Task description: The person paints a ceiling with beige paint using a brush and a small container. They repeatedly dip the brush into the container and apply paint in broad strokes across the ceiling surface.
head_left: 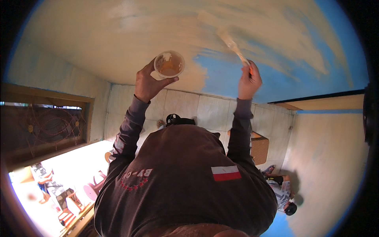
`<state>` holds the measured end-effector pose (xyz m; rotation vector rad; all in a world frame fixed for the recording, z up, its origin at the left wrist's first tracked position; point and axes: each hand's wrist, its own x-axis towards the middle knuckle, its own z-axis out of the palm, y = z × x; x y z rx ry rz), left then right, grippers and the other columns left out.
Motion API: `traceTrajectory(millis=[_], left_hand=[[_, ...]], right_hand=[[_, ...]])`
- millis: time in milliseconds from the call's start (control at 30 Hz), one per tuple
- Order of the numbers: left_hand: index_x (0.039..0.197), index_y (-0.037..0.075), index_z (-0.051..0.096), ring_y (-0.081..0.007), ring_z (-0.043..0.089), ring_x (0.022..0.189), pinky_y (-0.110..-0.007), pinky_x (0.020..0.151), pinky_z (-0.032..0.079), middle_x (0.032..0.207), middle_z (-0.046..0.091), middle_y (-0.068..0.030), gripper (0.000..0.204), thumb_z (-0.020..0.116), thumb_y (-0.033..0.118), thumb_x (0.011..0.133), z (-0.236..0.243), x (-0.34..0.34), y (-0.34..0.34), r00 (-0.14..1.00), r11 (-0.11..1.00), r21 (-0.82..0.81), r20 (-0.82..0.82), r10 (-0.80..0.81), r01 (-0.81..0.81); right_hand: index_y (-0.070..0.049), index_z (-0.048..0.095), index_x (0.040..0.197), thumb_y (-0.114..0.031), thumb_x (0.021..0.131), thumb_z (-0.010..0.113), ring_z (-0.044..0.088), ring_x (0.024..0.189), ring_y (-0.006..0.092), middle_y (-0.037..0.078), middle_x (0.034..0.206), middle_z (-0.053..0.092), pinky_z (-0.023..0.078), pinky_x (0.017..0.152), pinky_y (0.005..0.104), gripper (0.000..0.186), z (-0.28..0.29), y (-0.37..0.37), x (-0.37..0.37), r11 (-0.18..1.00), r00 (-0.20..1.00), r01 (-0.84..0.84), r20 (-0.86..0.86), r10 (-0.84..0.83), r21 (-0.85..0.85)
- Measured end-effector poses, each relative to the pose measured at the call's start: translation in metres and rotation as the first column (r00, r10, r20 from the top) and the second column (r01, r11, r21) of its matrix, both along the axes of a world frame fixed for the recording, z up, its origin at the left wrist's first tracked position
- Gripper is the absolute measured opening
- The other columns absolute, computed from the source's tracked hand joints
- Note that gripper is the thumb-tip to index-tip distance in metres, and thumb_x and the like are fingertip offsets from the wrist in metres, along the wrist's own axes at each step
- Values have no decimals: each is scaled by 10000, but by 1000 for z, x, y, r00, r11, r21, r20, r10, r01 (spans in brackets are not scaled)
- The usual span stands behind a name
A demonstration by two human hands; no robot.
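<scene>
My left hand is wrapped around the side of a see-through plastic cup, thumb on the near side. Some beige paint lies in the bottom of the cup, and a pale smear clings to its inner wall. Raised to the right, my right hand grips the handle of a paintbrush. The brush's paint-covered bristles meet the wall or hover very close to it; I cannot tell which. Beige paint covers the wall's left part, while streaked blue shows below and right of the brush.
Left is a window with a curled metal grille, above a bright opening with a person outside. A brown woven box stands on the tiled floor. Another person is by the right wall.
</scene>
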<state>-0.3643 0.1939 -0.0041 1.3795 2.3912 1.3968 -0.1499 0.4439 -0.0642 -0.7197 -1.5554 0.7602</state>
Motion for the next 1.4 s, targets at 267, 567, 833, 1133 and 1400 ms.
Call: traceTrajectory(millis=[267, 567, 833, 1133, 1400], left_hand=[[1305, -16, 583, -214, 641, 1160, -369, 1016, 501, 1245, 668, -160, 782, 931, 237, 652, 10, 4, -3, 996, 995, -45, 19, -92, 93], [1282, -13, 598, -224, 676, 1103, -372, 954, 531, 1185, 695, -156, 811, 936, 340, 635, 1, 12, -19, 997, 997, 6, -35, -75, 76], [1306, -21, 580, -226, 646, 1150, -385, 1003, 513, 1229, 674, -159, 800, 939, 256, 646, 10, 20, -26, 993, 993, -15, -6, -117, 117], [1285, -15, 593, -226, 673, 1107, -363, 959, 531, 1167, 702, -156, 818, 946, 310, 623, 8, 24, -30, 996, 998, 19, -51, -67, 68], [1277, -17, 599, -225, 680, 1092, -369, 953, 537, 1164, 704, -151, 823, 950, 317, 612, 10, 35, -32, 997, 998, 43, -67, -40, 43]], right_hand=[[-10, 713, 1034, -124, 905, 724, 597, 711, 83, 68, 808, 688, 492, 650, 238, 172, 10, 4, -57, 990, 998, -58, 3, 58, 128], [-1, 702, 1073, -144, 936, 681, 596, 738, 75, 37, 816, 680, 482, 659, 239, 199, -14, 52, 94, 977, 976, 205, 91, -200, -53], [-7, 716, 1036, -155, 917, 710, 588, 716, 79, 30, 791, 667, 482, 653, 236, 189, 24, 7, 13, 998, 997, -53, -65, 51, -37], [-1, 718, 1051, -165, 940, 694, 597, 716, 78, 30, 806, 679, 481, 657, 233, 200, 15, 61, 29, 984, 988, 154, -16, -153, 87], [0, 714, 1042, -164, 927, 698, 575, 696, 78, 13, 778, 656, 472, 638, 238, 200, 36, 43, 60, 999, 995, 38, -94, -37, 3]])
